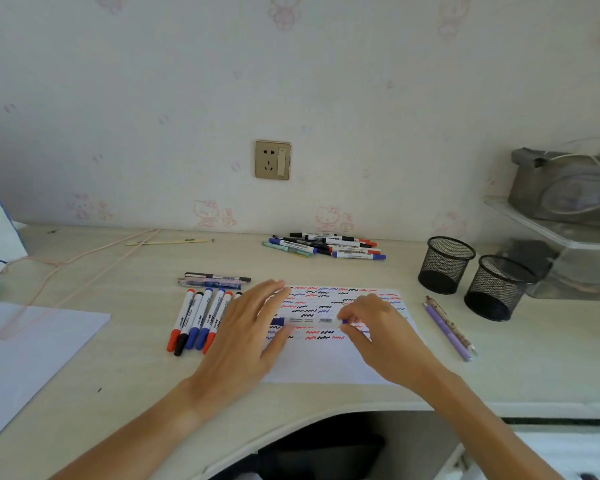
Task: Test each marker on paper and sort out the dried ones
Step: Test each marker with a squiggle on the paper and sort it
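A white sheet of paper covered with red, blue and black squiggles lies in front of me. Over it I hold a blue-capped white marker level between both hands: my left hand at its capped end, my right hand pinching the other end. Left of the paper lies a row of several markers with red, black and blue caps, with a few pens above them. Another pile of markers rests near the wall.
Two black mesh pen cups stand at the right, with two purple pens beside the paper. A blank sheet lies at the left. A pink cord and a thin stick lie at the back left.
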